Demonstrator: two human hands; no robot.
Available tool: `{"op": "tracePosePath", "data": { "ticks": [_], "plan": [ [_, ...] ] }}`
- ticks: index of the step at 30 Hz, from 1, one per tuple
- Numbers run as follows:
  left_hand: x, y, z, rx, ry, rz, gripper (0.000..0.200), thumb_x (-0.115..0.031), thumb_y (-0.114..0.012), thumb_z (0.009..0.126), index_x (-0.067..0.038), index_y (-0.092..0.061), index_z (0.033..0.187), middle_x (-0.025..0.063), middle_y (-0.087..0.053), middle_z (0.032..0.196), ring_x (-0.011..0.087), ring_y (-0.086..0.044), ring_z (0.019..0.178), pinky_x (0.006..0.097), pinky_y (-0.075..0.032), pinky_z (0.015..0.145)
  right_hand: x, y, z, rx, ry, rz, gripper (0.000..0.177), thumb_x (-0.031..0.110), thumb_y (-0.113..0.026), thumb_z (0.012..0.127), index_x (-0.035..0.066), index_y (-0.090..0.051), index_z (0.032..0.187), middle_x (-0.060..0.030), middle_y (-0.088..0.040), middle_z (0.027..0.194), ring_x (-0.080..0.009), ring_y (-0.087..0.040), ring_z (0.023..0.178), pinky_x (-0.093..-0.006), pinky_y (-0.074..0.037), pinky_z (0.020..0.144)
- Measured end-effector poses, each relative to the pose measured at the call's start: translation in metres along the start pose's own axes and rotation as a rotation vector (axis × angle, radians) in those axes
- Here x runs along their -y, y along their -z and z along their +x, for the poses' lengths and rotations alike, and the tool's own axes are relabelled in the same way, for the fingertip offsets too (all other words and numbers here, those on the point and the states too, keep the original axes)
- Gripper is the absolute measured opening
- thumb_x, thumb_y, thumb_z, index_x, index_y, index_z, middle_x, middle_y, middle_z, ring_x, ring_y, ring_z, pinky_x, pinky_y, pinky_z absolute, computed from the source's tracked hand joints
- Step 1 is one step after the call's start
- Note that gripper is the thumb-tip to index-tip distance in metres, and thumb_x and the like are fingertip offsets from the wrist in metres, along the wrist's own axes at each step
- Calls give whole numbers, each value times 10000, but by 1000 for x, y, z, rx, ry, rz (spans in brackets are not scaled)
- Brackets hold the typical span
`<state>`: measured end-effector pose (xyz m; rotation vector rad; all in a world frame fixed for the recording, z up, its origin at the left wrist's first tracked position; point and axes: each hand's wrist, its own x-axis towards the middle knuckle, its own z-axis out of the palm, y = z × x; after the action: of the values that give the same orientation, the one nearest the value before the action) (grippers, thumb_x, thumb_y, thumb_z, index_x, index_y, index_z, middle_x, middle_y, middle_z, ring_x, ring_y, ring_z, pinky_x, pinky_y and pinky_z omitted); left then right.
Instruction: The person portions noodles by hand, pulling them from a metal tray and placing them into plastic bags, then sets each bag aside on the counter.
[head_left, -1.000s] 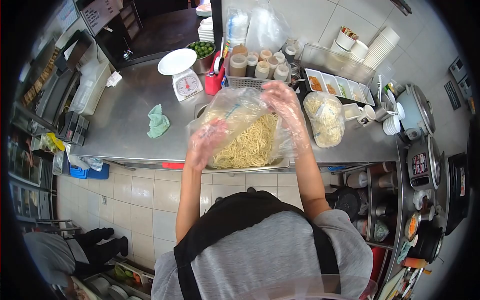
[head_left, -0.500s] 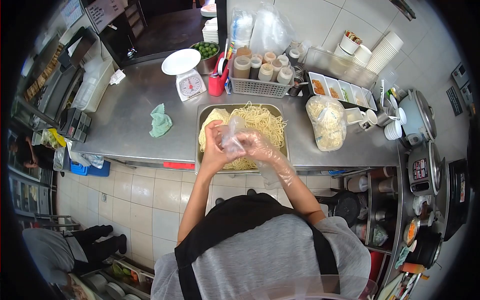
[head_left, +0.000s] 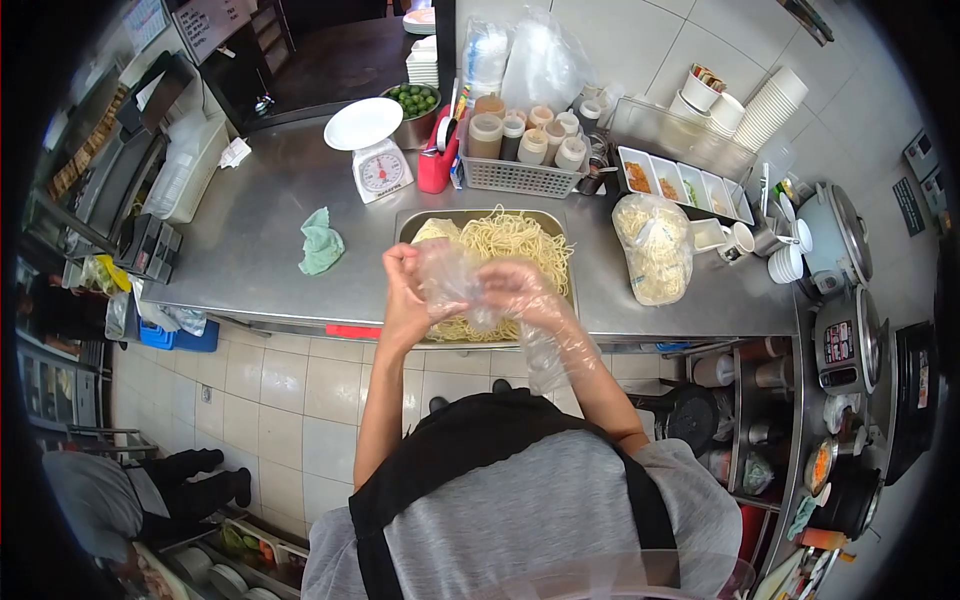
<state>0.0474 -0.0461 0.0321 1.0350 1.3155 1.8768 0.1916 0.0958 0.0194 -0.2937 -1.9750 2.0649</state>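
Observation:
My bare left hand is closed on the left side of a thin clear plastic bag, held above the tray. My right hand, in a clear disposable glove that hangs loose at the wrist, pinches the bag's right side. The bag looks crumpled and blurred, and I make out nothing inside it. Below both hands, a metal tray holds a heap of pale yellow noodles. A paler bundle lies at the tray's left end, partly hidden by the bag and my left hand.
On the steel counter are a green cloth, a dial scale with a white plate, and a grey basket of bottles. A plastic bag of noodle portions lies right of the tray. Another person stands lower left.
My left hand has shifted left and slightly down, its fingers farther from my right hand. The plastic bag between them now looks more spread out.

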Motion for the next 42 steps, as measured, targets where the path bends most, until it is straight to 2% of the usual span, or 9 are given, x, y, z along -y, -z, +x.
{"op": "tracePosePath", "data": {
  "ticks": [8, 18, 21, 24, 28, 31, 36, 39, 42],
  "plan": [
    [36, -32, -18, 190, 340, -9, 1185, -102, -886, 556, -71, -102, 1444, 99, -449, 1325, 235, -474, 1197, 379, -417, 998, -3, -36, 9, -75, 359, 72, 672, 212, -672, 817, 48, -335, 1374, -111, -494, 1277, -168, -532, 1107, -310, -440, 941],
    [45, -58, -31, 330, 394, -199, 977, -184, -790, 736, -105, -103, 1426, 113, -377, 1353, 231, -468, 1188, 388, -449, 959, 32, -47, 47, -59, 517, 603, 922, 307, -663, 843, 150, -25, 1490, -177, -397, 1355, -225, -499, 1150, -331, -450, 946],
    [57, -62, -45, 391, 599, -260, 846, -330, -650, 866, -97, -79, 1446, 117, -376, 1360, 250, -456, 1206, 409, -444, 964, 67, -52, 44, -196, 347, 614, 878, 290, -647, 858, 174, -49, 1490, -164, -441, 1311, -198, -520, 1096, -307, -459, 914],
    [55, -49, -52, 553, 428, -234, 754, -398, -501, 943, -73, -62, 1463, 123, -370, 1372, 263, -435, 1226, 425, -440, 969, 73, -44, 40, -122, 386, 463, 783, 248, -639, 866, 148, -158, 1476, -142, -471, 1295, -180, -517, 1105, -287, -441, 928],
    [58, 9, -24, 30, 177, -636, 601, -293, -476, 972, -32, -209, 1442, 121, -449, 1309, 207, -476, 1182, 400, -450, 953, 57, -40, 34, -26, 282, 166, 532, 87, -568, 900, 78, -376, 1396, -115, -439, 1381, -167, -462, 1224, -304, -379, 1025],
    [17, 17, 0, -210, 23, -264, 422, -204, -514, 956, -18, -427, 1325, 78, -559, 1180, 141, -550, 1053, 326, -458, 900, 42, -39, 35, 22, 651, -662, 495, 73, -531, 922, 62, -374, 1391, -105, -437, 1383, -166, -445, 1239, -293, -349, 1050],
    [5, 52, 31, -414, -30, -200, 308, -186, -545, 941, -27, -553, 1205, 58, -594, 1135, 114, -554, 1012, 272, -431, 879, -24, -49, 13, 171, 27, 522, 664, 194, -562, 895, 11, -234, 1443, -102, -346, 1452, -182, -322, 1335, -330, -236, 1120],
    [20, 66, 51, -448, -8, 62, 393, -184, -570, 925, -1, -486, 1263, 93, -530, 1241, 153, -517, 1090, 303, -402, 936, -27, -36, -13, 283, 223, 16, 758, 291, -581, 877, 27, -181, 1464, -101, -247, 1499, -180, -360, 1296, -280, -335, 1017],
    [11, 28, 38, -673, -369, 841, 590, -179, -661, 848, -24, -384, 1345, 177, -444, 1297, 327, -455, 1165, 408, -345, 995, -7, -35, -28, 266, 165, 207, 869, 329, -599, 843, 89, -76, 1496, -73, -100, 1550, -161, -305, 1325, -253, -325, 998]
  ]
}}
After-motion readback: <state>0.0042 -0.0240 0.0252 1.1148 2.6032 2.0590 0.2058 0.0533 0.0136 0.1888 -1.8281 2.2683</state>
